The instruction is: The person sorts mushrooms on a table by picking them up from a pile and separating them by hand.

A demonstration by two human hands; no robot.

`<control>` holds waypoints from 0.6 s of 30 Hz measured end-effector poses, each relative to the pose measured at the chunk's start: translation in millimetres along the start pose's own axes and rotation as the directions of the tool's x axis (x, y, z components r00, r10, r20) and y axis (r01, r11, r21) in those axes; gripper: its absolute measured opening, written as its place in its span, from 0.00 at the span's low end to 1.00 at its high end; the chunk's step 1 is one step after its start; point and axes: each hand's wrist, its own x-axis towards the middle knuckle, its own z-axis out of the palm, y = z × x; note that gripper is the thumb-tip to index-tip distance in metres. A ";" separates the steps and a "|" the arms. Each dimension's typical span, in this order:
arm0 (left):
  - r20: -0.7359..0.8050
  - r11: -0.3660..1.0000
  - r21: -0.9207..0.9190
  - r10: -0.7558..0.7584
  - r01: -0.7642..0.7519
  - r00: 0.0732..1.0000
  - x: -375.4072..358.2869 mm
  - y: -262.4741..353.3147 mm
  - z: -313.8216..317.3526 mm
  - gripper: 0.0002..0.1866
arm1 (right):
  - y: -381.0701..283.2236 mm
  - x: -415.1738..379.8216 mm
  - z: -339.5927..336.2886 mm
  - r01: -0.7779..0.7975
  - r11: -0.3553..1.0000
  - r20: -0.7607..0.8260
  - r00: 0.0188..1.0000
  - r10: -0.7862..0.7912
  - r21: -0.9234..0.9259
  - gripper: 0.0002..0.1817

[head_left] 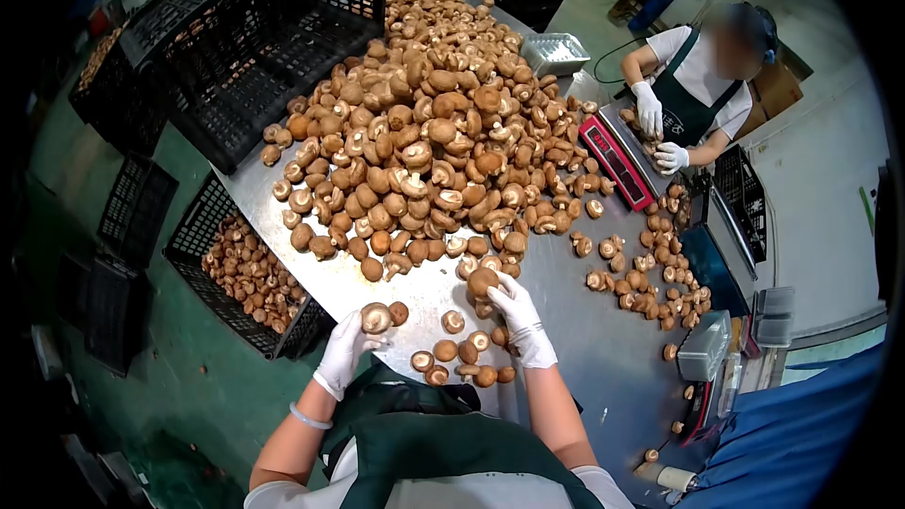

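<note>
My left hand (343,351), in a white glove, is closed on a shiitake mushroom (375,318) at the table's near edge. A smaller brown mushroom (399,313) shows right beside it. My right hand (519,317), also gloved in white, grips a round-capped mushroom (483,282) at the front of the big mushroom pile (424,132). Between and below my hands, several loose mushrooms (468,352) lie on the metal table (556,320), some cap up and others showing pale undersides.
A black crate (273,47) leans at the pile's left; another crate (193,236) of mushrooms stands on the floor below. Across the table a gloved co-worker (693,94) handles mushrooms at a red scale (617,162). Clear plastic trays (705,347) and scattered mushrooms (650,283) are on the right.
</note>
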 end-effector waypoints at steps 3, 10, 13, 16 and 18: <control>0.155 0.963 -0.232 -0.100 0.135 0.983 3.0 9.9 12.8 0.25 | -10.4 -22.3 14.8 -0.002 0.912 0.088 0.995 -0.037 0.410 0.27; 0.213 0.877 0.350 0.267 -0.329 0.940 18.6 10.5 57.9 0.21 | 21.9 -23.1 55.2 -0.308 0.719 0.393 0.918 0.052 0.623 0.26; 0.538 0.147 0.772 0.367 -0.618 0.759 15.0 21.0 70.5 0.22 | 29.9 -31.2 84.7 -0.309 0.718 0.357 0.930 0.090 0.624 0.28; 0.514 0.191 0.775 0.365 -0.603 0.776 2.1 21.5 73.7 0.24 | 28.9 -26.0 64.9 -0.313 0.735 0.414 0.909 0.048 0.601 0.28; 0.482 0.122 0.821 0.377 -0.558 0.791 -5.4 29.6 70.1 0.23 | 24.8 -13.9 28.8 -0.280 0.602 0.294 0.953 0.078 0.748 0.26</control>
